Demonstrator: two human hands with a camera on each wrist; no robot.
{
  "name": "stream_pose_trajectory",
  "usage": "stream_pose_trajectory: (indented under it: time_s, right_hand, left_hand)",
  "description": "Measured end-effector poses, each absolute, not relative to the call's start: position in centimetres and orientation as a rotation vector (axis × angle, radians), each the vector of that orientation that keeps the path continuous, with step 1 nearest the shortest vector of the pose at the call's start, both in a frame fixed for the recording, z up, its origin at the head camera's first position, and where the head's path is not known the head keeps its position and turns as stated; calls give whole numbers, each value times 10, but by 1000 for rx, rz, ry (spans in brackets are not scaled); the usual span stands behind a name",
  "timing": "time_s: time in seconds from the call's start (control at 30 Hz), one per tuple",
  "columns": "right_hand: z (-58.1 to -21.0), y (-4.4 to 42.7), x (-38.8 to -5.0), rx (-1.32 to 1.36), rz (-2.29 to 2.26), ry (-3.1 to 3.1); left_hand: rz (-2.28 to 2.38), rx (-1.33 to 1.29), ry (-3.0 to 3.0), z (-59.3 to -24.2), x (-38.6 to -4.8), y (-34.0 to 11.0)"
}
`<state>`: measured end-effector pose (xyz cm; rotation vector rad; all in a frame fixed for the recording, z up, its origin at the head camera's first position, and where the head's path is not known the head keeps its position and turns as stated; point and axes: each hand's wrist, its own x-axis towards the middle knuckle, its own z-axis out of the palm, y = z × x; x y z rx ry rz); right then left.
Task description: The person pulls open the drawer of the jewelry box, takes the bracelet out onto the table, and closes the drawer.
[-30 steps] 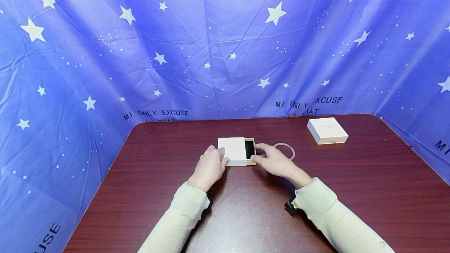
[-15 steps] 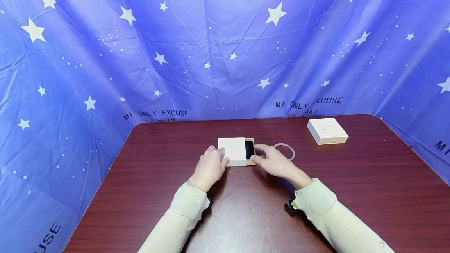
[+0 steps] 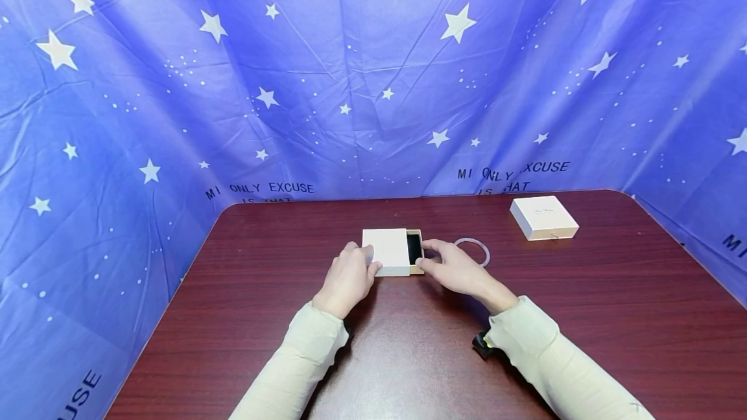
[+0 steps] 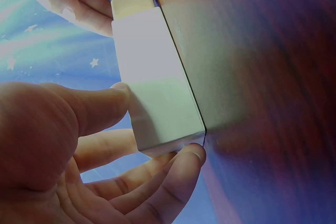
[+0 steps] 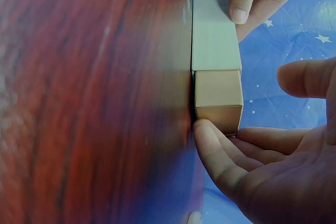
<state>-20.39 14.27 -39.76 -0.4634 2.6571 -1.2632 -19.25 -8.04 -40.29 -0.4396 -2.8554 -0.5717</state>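
A white drawer-style gift box point(image 3: 386, 253) lies near the table's middle. Its yellowish inner drawer point(image 5: 218, 88) sticks partway out on the right, with a black lining visible inside. My left hand point(image 3: 345, 277) grips the left end of the sleeve; in the left wrist view, the thumb rests on its upper edge while fingers curl against the end. At the drawer's outer end, my right hand point(image 3: 458, 269) touches with its fingertips. The right wrist view shows that thumb lifted away from the box. Just behind the right hand lies a pale ring-shaped band point(image 3: 482, 250), partly hidden.
Another white box point(image 3: 544, 216), closed and with small lettering on top, sits at the back right of the reddish-brown table point(image 3: 262, 238). Blue star-printed curtains point(image 3: 350, 83) stand behind and on both sides of the table.
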Motion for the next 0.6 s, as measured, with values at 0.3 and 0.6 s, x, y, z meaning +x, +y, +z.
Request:
stream_pose_trajectory:
  time_s: [0.3, 0.6]
  right_hand:
    - [-399, 143, -205, -478, -1274, 2645]
    - [-399, 141, -205, -482, -1276, 2649]
  left_hand:
    - [-575, -440, -2852, -403, -192, -80]
    - [-579, -434, -2856, -402, -192, -80]
